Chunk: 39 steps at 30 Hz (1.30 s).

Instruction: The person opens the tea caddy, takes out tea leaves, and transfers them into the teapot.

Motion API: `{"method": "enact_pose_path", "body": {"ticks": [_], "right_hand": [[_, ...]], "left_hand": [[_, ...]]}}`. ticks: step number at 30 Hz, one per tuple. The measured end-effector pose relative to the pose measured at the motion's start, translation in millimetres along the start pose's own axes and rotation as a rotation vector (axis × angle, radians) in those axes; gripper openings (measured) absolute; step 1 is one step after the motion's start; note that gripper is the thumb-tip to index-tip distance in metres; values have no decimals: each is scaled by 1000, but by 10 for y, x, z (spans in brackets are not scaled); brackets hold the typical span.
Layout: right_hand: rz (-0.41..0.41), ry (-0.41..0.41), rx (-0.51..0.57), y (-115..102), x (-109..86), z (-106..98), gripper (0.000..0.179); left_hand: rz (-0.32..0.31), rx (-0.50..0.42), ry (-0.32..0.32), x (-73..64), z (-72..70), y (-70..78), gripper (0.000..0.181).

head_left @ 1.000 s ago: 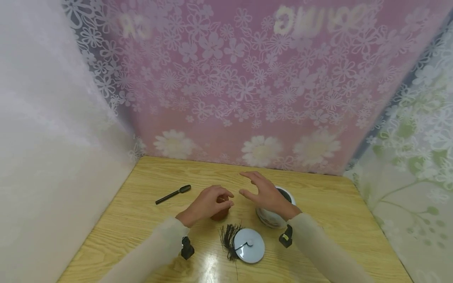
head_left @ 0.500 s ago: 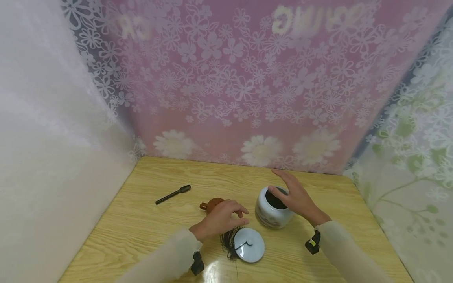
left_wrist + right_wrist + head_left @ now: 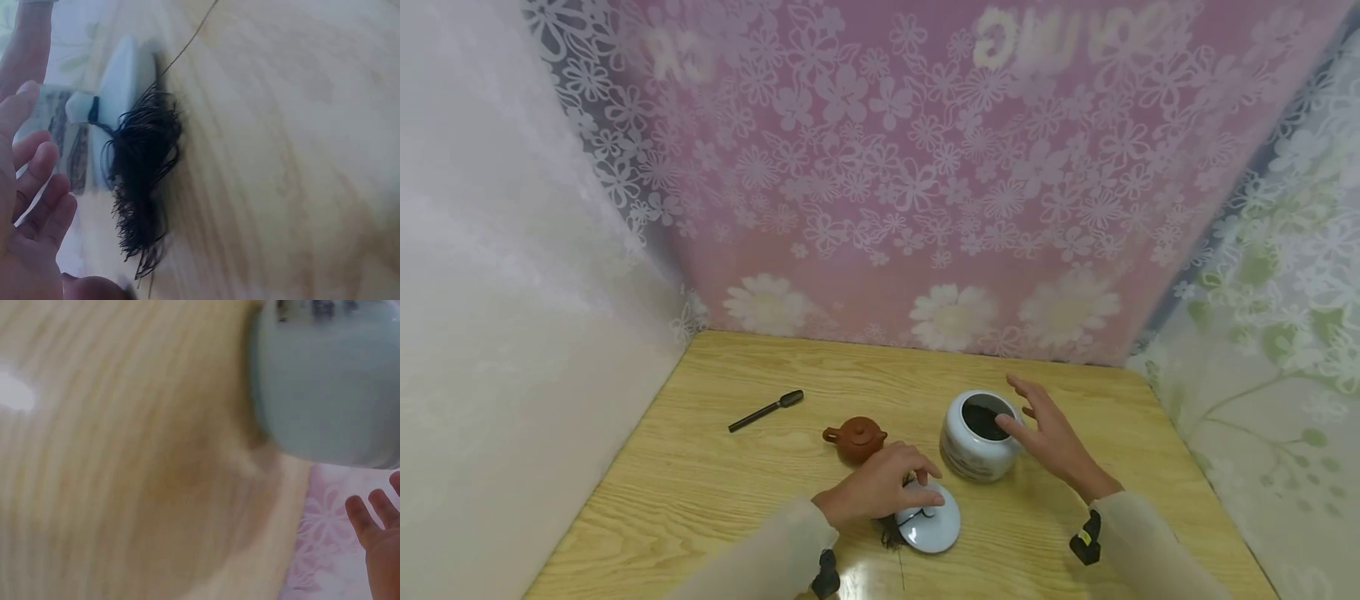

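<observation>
Over the pale round lid hovers my left hand, its fingers loosely bent with nothing held. A dark tassel is tied to the lid's knob and lies beside it; in the head view my hand partly covers it. My right hand is beside the right of a white jar, fingers spread, thumb over the rim. Whether that thumb touches the jar, I cannot tell. The uncovered jar has dark contents inside. A small brown clay teapot stands just behind my left hand, with its own lid on.
A small black scoop lies at the left on the wooden table. Behind the table hangs a pink flowered cloth, with pale sheets at both sides.
My left hand has moved from the teapot towards me and right, to above the lid. My right hand has moved right, from over the jar to its right side.
</observation>
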State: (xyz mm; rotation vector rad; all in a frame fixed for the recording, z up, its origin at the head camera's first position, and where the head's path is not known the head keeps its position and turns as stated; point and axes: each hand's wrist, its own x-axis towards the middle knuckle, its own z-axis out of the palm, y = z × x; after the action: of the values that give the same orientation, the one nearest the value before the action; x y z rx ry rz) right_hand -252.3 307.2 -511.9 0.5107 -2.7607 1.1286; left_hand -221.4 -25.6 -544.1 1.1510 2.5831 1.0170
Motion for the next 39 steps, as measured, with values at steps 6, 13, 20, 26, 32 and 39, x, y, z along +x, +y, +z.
{"method": "enact_pose_path", "body": {"ticks": [6,13,20,26,32,39], "right_hand": [[-3,-22,42,93,-106,68,87],[-11,-53,89,139,-161,140,104],[4,-83,98,183,-178,186,113],[27,-90,109,183,-187,205,113],[38,-87,132,165,-190,213,108],[52,-74,134,168,-199,225,107]], "left_hand": [[34,-15,-12,-37,105,-38,37],[77,-10,-10,-81,208,-104,36],[105,11,-10,-118,263,-165,29],[142,32,8,-137,258,-149,23],[166,22,37,-134,304,-229,24],[160,-18,155,-31,207,-255,26]]}}
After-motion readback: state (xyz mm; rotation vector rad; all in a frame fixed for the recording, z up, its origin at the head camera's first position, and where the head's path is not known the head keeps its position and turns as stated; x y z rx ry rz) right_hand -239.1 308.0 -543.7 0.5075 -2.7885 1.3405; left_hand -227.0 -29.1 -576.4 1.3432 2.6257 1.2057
